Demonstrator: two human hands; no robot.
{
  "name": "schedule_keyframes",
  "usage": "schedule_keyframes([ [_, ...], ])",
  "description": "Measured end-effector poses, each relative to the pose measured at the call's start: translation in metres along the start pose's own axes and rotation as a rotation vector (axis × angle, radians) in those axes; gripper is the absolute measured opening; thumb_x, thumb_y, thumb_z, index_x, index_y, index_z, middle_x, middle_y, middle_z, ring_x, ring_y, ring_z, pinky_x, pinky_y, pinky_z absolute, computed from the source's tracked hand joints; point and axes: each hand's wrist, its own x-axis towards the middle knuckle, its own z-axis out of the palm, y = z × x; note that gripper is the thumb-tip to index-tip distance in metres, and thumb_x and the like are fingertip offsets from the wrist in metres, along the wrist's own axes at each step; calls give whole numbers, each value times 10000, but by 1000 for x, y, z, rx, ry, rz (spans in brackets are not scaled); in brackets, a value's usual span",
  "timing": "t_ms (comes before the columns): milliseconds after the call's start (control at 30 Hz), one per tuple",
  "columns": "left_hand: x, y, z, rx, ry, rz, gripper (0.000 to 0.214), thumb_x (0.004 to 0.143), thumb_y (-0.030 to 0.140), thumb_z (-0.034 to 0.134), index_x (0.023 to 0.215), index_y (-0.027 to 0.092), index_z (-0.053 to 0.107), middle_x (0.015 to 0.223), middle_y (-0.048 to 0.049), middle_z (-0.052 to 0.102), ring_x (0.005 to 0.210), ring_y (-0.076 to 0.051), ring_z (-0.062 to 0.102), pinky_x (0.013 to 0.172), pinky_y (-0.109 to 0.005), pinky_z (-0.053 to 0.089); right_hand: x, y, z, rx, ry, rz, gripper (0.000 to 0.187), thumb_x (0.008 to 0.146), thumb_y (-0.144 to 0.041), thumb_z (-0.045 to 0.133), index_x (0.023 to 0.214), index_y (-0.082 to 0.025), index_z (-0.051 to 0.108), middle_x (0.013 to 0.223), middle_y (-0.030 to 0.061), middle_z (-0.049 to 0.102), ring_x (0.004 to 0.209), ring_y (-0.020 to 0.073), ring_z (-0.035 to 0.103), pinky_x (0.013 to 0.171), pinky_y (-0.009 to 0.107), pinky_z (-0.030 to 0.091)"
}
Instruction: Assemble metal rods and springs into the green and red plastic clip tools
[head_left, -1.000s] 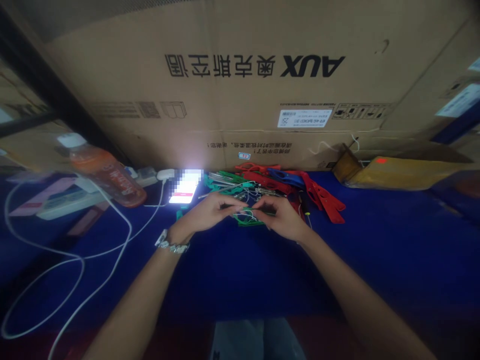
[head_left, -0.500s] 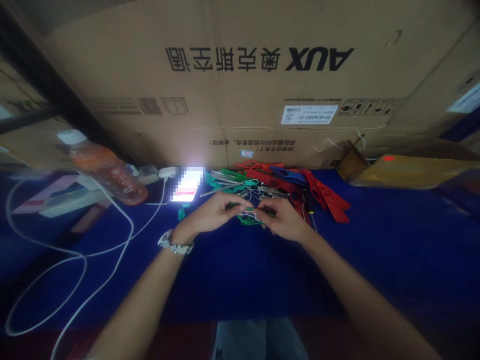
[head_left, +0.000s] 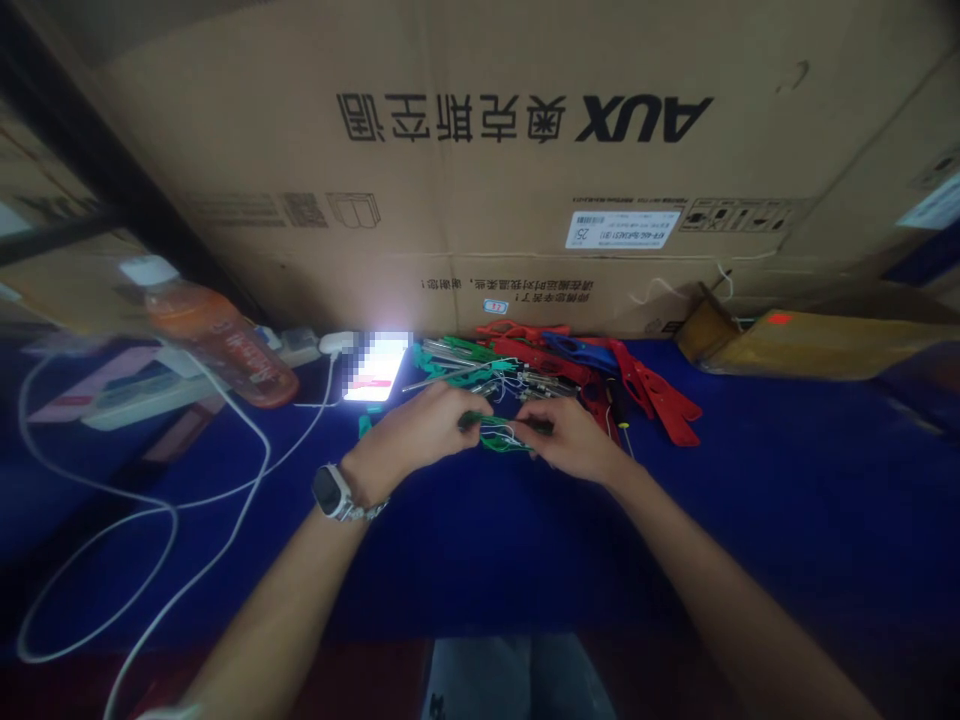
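Both hands meet over the blue-covered table around a green plastic piece (head_left: 504, 444) with thin white wire running along it. My left hand (head_left: 427, 425) is closed on the piece's left end, the back of the hand turned up and the fingertips curled under. On the other end, my right hand (head_left: 570, 435) pinches it between thumb and fingers. Just beyond the hands lies a heap: green plastic parts with metal rods (head_left: 457, 352), loose white wires (head_left: 504, 380), red plastic parts (head_left: 660, 395) and a blue plastic part (head_left: 574, 348). Fine detail at the fingertips is blurred.
A lit phone (head_left: 377, 368) lies left of the heap, with a white charging cable (head_left: 255, 490) looping leftward. Farther left is a tilted drink bottle (head_left: 217, 335). A screwdriver (head_left: 619, 410) lies by the red parts. A large cardboard box (head_left: 480, 230) walls the back; a yellow package (head_left: 810, 342) is right.
My left hand has rolled over, so its watch face now shows, and its fingers have curled in around the green piece's end. My right hand stays nearly in place.
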Motion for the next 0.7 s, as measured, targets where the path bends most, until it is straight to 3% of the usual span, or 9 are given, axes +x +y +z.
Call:
schedule_keyframes([
  [100,5,1,-2,-3,-24,21,268,779,149,633,974,261,780,774,-6,753,685,-182,657,650,-306,507,0,1,-4,13,-13,-26,216,906,-357,613,780,-203,697,560,-40,634,428,84,523,475,208,340],
  [233,7,-5,-16,-190,-53,31,231,846,219,633,1038,229,762,865,-23,776,723,-160,690,705,-293,551,0,3,-8,92,-7,-20,238,907,-394,615,809,-196,704,568,-43,629,418,82,523,474,212,371],
  [333,1,-12,-25,-309,-28,-26,326,804,322,731,1105,196,732,1000,-72,775,853,-190,718,777,-315,577,1,4,-10,185,3,0,245,897,-405,622,804,-189,690,561,-48,604,375,72,481,423,204,363],
  [400,-5,-16,-26,-333,-33,-97,381,768,345,772,1114,192,722,948,-67,774,831,-188,719,754,-305,576,1,5,-10,211,-10,28,254,893,-420,622,815,-186,686,560,-46,599,354,68,461,384,196,347],
  [533,-12,-18,-25,-411,-67,-186,281,802,322,749,1051,194,725,897,-41,763,799,-159,699,739,-272,552,1,8,-9,199,-37,65,275,898,-437,606,843,-182,691,571,-39,606,351,66,465,363,186,351],
  [700,-15,-18,-27,-470,-42,-157,222,856,337,709,1026,195,731,922,-42,738,767,-135,664,702,-264,532,1,9,-8,159,-43,60,279,899,-442,609,864,-185,713,593,-30,624,369,66,479,378,186,358],
])
